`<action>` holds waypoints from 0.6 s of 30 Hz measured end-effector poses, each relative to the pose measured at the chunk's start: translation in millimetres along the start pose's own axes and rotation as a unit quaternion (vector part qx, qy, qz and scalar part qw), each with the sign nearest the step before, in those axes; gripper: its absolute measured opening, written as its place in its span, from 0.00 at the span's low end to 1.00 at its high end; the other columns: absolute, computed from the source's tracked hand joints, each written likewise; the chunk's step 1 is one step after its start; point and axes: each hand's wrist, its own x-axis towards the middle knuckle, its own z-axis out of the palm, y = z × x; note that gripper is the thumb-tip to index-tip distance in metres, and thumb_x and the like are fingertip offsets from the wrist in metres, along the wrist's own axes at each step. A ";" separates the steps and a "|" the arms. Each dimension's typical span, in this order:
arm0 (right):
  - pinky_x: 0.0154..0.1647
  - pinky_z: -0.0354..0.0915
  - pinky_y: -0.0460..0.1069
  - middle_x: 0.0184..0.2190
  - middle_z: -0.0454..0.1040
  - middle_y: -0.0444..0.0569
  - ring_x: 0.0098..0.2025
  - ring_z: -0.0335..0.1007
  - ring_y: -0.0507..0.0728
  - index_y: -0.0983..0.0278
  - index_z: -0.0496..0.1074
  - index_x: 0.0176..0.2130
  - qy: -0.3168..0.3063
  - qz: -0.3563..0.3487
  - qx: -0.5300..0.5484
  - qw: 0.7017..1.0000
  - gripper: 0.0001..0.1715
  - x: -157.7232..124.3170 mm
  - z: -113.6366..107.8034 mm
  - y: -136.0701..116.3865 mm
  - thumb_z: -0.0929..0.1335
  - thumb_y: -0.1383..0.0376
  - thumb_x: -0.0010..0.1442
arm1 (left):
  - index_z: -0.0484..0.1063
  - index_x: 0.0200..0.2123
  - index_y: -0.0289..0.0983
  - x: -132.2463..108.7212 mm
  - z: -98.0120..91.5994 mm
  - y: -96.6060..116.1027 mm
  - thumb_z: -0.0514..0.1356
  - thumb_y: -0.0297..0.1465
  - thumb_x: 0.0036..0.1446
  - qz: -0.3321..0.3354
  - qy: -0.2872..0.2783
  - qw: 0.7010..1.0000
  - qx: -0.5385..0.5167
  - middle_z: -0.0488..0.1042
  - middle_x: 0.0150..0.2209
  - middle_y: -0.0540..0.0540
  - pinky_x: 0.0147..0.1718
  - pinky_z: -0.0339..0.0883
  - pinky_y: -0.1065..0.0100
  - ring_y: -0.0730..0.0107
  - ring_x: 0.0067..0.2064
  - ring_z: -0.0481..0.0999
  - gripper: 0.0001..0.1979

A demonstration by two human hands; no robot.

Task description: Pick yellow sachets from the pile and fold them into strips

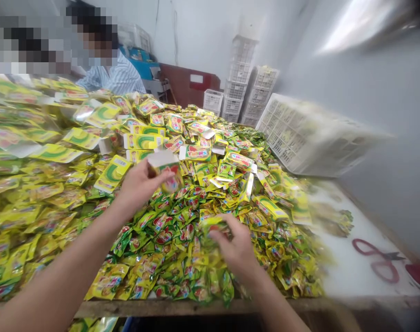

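A small carton (168, 173) with a white open flap is gripped in my left hand (140, 184), between thumb and fingers, above the heap. Lower and to the right, my right hand (235, 244) pinches a candy packet (215, 226), green and yellow with a red print, blurred by motion. Beneath both hands spreads a heap of shiny green and yellow packets (164, 223). Flattened or folded yellow-green cartons (113, 174) lie among and on top of the packets, several with white flaps showing.
Red-handled scissors (379, 260) lie on the white tabletop (344, 276) at the right. A white plastic crate (316, 133) lies tilted on the table behind them. Stacked crates (235, 80) stand at the back wall. A person in a striped shirt (115, 76) is across the heap, with another person (26, 50) farther left.
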 end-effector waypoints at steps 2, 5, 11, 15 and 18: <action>0.42 0.67 0.50 0.39 0.74 0.48 0.40 0.70 0.57 0.62 0.68 0.45 0.062 0.041 0.115 0.991 0.10 -5.7 -10.1 -17.8 0.67 0.65 0.62 | 0.67 0.53 0.30 -48.3 7.7 16.1 0.60 0.37 0.60 -0.021 -0.097 0.994 -0.048 0.80 0.45 0.43 0.42 0.72 0.61 0.61 0.43 0.79 0.22; 0.39 0.67 0.48 0.36 0.74 0.46 0.37 0.70 0.56 0.61 0.69 0.44 0.031 0.058 0.162 0.985 0.10 -27.1 -8.3 -28.0 0.68 0.65 0.60 | 0.72 0.48 0.37 -131.2 36.8 31.9 0.64 0.33 0.56 -0.111 -0.255 0.941 -0.191 0.81 0.39 0.46 0.41 0.74 0.64 0.60 0.42 0.80 0.16; 0.40 0.62 0.48 0.36 0.73 0.46 0.39 0.68 0.56 0.62 0.72 0.40 -0.108 0.023 -0.081 0.991 0.09 -101.2 7.4 -4.3 0.69 0.71 0.57 | 0.69 0.51 0.41 -250.0 90.2 32.1 0.66 0.33 0.53 -0.301 -0.209 0.829 -0.422 0.77 0.49 0.44 0.52 0.67 0.59 0.55 0.55 0.72 0.21; 0.35 0.59 0.46 0.33 0.72 0.45 0.36 0.67 0.54 0.63 0.69 0.33 -0.209 0.044 -0.165 0.963 0.06 -129.8 0.4 -6.5 0.68 0.72 0.55 | 0.71 0.42 0.39 -289.1 97.0 38.9 0.64 0.35 0.56 -0.306 -0.213 0.815 -0.444 0.77 0.38 0.47 0.43 0.68 0.63 0.60 0.43 0.75 0.11; 0.34 0.58 0.45 0.32 0.71 0.45 0.35 0.67 0.53 0.63 0.67 0.31 -0.224 0.049 -0.200 0.953 0.05 -134.3 0.2 -13.7 0.68 0.72 0.55 | 0.70 0.41 0.39 -303.5 94.4 47.4 0.62 0.37 0.59 -0.315 -0.209 0.822 -0.427 0.76 0.37 0.48 0.43 0.67 0.64 0.62 0.42 0.74 0.10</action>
